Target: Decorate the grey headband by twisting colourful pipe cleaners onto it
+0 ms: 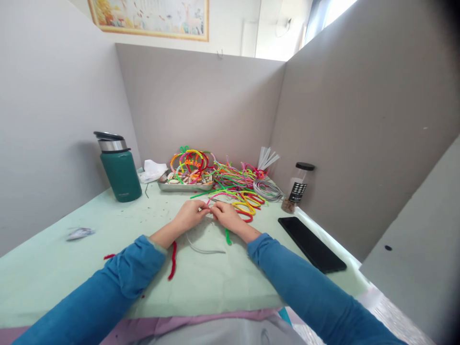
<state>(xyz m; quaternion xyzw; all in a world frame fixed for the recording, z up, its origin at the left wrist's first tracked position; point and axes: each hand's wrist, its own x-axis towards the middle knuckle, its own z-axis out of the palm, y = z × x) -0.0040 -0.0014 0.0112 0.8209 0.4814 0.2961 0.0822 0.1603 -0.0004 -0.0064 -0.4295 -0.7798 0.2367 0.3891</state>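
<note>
My left hand [192,213] and my right hand [225,215] meet over the middle of the table, their fingertips pinched close together. Between them shows a thin pink pipe cleaner [217,195], its lower end hidden by the fingers. A grey wire [204,250] curves over the cloth below my hands. A green pipe cleaner [228,236] pokes out under my right wrist, and a red pipe cleaner [173,261] lies by my left forearm. Just beyond my right hand are yellow pipe cleaner loops [247,203] beside red ones.
Behind lie a metal tray [185,187] with shells and colourful headbands, a heap of pipe cleaners [239,175], coiled wire [268,190] and white strips [266,159]. A green bottle [121,172] stands left; a clear jar [296,189] and black phone [311,243] are right. Grey partitions surround the table.
</note>
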